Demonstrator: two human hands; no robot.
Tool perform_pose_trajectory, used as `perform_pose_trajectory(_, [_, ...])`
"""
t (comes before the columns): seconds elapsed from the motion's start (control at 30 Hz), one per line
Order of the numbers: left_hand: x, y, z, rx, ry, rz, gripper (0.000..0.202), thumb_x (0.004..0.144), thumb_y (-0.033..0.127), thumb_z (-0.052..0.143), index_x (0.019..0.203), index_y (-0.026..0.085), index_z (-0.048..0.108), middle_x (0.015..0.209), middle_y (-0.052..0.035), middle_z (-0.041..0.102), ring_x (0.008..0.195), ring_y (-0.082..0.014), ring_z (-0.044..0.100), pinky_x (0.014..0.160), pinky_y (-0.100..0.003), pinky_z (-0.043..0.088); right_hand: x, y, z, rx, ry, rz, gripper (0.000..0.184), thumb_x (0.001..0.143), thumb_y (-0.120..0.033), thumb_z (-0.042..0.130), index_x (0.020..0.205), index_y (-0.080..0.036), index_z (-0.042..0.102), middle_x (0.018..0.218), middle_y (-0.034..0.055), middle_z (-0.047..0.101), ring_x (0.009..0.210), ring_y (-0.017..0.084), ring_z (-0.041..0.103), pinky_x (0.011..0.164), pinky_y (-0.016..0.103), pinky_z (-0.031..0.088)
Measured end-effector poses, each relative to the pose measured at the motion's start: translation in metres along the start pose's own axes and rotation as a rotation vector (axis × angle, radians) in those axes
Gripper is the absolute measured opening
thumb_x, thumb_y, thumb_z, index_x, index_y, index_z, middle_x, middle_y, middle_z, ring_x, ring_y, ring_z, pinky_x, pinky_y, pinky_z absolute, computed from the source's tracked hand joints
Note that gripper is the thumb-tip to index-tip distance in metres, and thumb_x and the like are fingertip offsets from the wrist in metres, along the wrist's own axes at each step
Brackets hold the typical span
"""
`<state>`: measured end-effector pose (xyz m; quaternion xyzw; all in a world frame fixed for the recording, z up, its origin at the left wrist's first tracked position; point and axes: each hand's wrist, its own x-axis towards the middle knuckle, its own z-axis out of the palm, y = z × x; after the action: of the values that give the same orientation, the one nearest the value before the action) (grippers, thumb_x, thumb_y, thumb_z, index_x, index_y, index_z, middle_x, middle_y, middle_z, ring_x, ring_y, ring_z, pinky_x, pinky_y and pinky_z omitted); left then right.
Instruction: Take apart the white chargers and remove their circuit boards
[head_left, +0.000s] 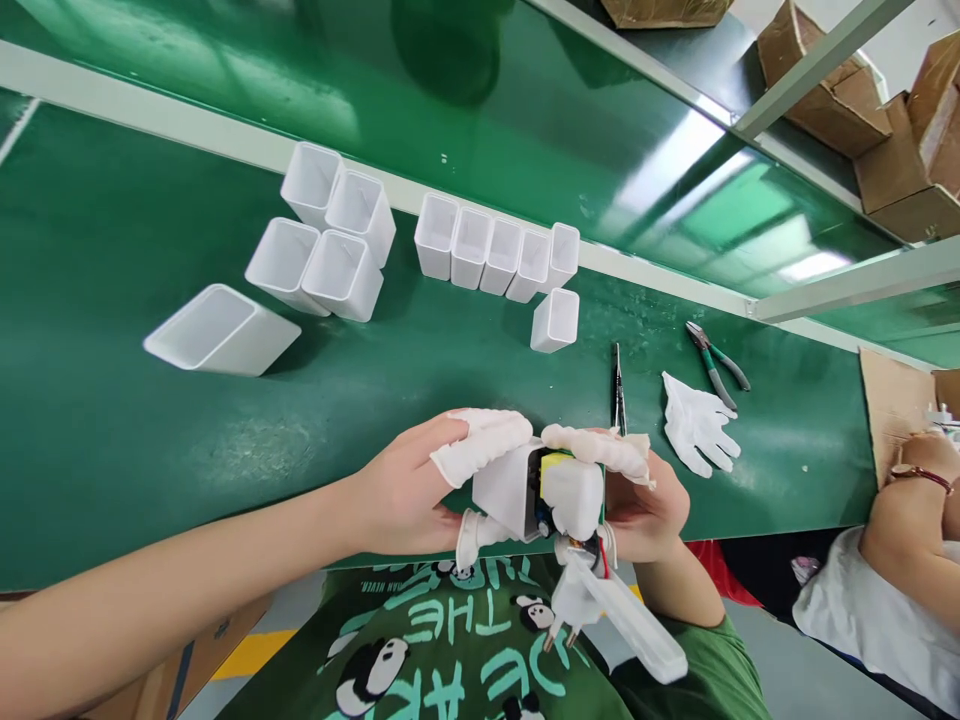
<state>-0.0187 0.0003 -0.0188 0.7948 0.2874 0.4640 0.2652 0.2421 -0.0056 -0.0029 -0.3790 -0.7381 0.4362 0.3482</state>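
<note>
My left hand (412,490), with white coverings on its fingers, grips a white plastic housing (499,495). In my right hand (649,505), also with covered fingers, is an electronic assembly (574,495) showing a white block, yellow tape and a red wire. The assembly's dark inner end meets the housing's open side; how far it sits inside is hidden. A white two-pin plug (574,600) and a long white plastic piece (645,630) hang below my right hand. Just beyond that hand lie tweezers (618,390).
Several white open-topped plastic housings (345,275) stand along the green bench (112,440), with one lying tilted (225,330). A white glove (697,425) and pliers (716,365) lie at right. Another person's arm (911,520) is at the far right, near cardboard (896,400).
</note>
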Motion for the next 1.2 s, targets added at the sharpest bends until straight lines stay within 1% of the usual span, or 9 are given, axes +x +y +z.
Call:
perform_pose_trajectory(0.1, [0.001, 0.001, 0.0, 0.016, 0.001, -0.013, 0.077, 0.089, 0.041, 0.078, 0.153, 0.018, 0.044, 0.115, -0.0148, 0.076, 0.114, -0.0279, 0.074, 0.1, -0.037, 0.063, 0.007, -0.006, 0.001, -0.012, 0.016, -0.196, 0.076, 0.08, -0.045, 0.084, 0.148, -0.035, 0.052, 0.123, 0.0096, 0.075, 0.11, 0.034, 0.074, 0.091, 0.047, 0.064])
perform_pose_trajectory(0.2, [0.002, 0.001, -0.001, 0.024, 0.005, 0.005, 0.074, 0.092, 0.044, 0.074, 0.153, 0.016, 0.043, 0.116, -0.0154, 0.075, 0.114, -0.0282, 0.074, 0.096, -0.04, 0.065, 0.014, -0.012, 0.002, -0.014, 0.021, -0.21, 0.068, 0.088, -0.047, 0.076, 0.15, -0.036, 0.05, 0.129, 0.0083, 0.073, 0.111, 0.031, 0.074, 0.09, 0.045, 0.064])
perform_pose_trajectory(0.47, [0.0, -0.001, -0.001, 0.012, 0.008, 0.014, 0.073, 0.089, 0.042, 0.077, 0.149, 0.013, 0.047, 0.118, -0.0156, 0.075, 0.112, -0.0297, 0.075, 0.097, -0.04, 0.065, 0.011, -0.013, 0.001, 0.034, 0.013, -0.145, 0.071, 0.084, -0.046, 0.081, 0.149, -0.036, 0.053, 0.131, 0.0074, 0.072, 0.112, 0.031, 0.073, 0.091, 0.043, 0.064])
perform_pose_trajectory(0.6, [0.0, 0.0, 0.0, 0.019, 0.012, -0.016, 0.062, 0.091, 0.04, 0.074, 0.144, 0.015, 0.053, 0.118, -0.0127, 0.076, 0.114, -0.0277, 0.074, 0.098, -0.04, 0.064, 0.011, -0.014, -0.001, 0.014, -0.025, -0.119, 0.068, 0.087, -0.046, 0.078, 0.149, -0.036, 0.052, 0.133, 0.0071, 0.071, 0.114, 0.03, 0.072, 0.094, 0.041, 0.063])
perform_pose_trajectory(0.67, [0.0, 0.0, 0.0, 0.01, 0.012, -0.011, 0.062, 0.091, 0.041, 0.075, 0.143, 0.013, 0.054, 0.118, -0.014, 0.076, 0.112, -0.0274, 0.075, 0.097, -0.04, 0.065, 0.012, -0.015, -0.001, 0.029, -0.036, -0.12, 0.068, 0.087, -0.044, 0.078, 0.149, -0.035, 0.052, 0.135, 0.0072, 0.07, 0.116, 0.029, 0.071, 0.096, 0.041, 0.063])
perform_pose_trajectory(0.77, [0.0, -0.002, 0.0, 0.006, 0.016, 0.02, 0.071, 0.091, 0.046, 0.075, 0.147, 0.01, 0.051, 0.113, -0.0163, 0.077, 0.107, -0.0282, 0.076, 0.093, -0.041, 0.067, 0.012, -0.015, -0.001, 0.042, -0.03, -0.132, 0.067, 0.088, -0.045, 0.078, 0.149, -0.032, 0.053, 0.134, 0.0093, 0.07, 0.116, 0.029, 0.071, 0.096, 0.04, 0.063])
perform_pose_trajectory(0.87, [-0.001, -0.005, 0.002, 0.013, 0.028, 0.04, 0.078, 0.091, 0.05, 0.073, 0.154, 0.014, 0.044, 0.111, -0.0165, 0.077, 0.106, -0.0299, 0.076, 0.091, -0.043, 0.068, 0.01, -0.014, -0.001, 0.035, -0.011, -0.164, 0.068, 0.087, -0.043, 0.079, 0.149, -0.027, 0.054, 0.131, 0.0117, 0.071, 0.114, 0.029, 0.072, 0.094, 0.038, 0.064])
perform_pose_trajectory(0.97, [-0.002, -0.006, 0.002, 0.013, 0.028, 0.047, 0.081, 0.09, 0.048, 0.075, 0.157, 0.018, 0.04, 0.111, -0.0148, 0.077, 0.102, -0.0303, 0.077, 0.09, -0.042, 0.068, 0.009, -0.012, 0.0, 0.035, -0.01, -0.168, 0.07, 0.087, -0.04, 0.08, 0.15, -0.026, 0.052, 0.132, 0.0125, 0.07, 0.115, 0.029, 0.072, 0.094, 0.038, 0.064])
perform_pose_trajectory(1.2, [0.004, -0.001, -0.003, 0.035, 0.001, 0.063, 0.069, 0.095, 0.045, 0.07, 0.148, 0.008, 0.047, 0.107, -0.0183, 0.077, 0.103, -0.0313, 0.077, 0.091, -0.042, 0.067, 0.01, -0.014, 0.002, 0.008, 0.006, -0.188, 0.071, 0.088, -0.042, 0.079, 0.151, -0.027, 0.051, 0.131, 0.0123, 0.071, 0.113, 0.029, 0.073, 0.093, 0.04, 0.065])
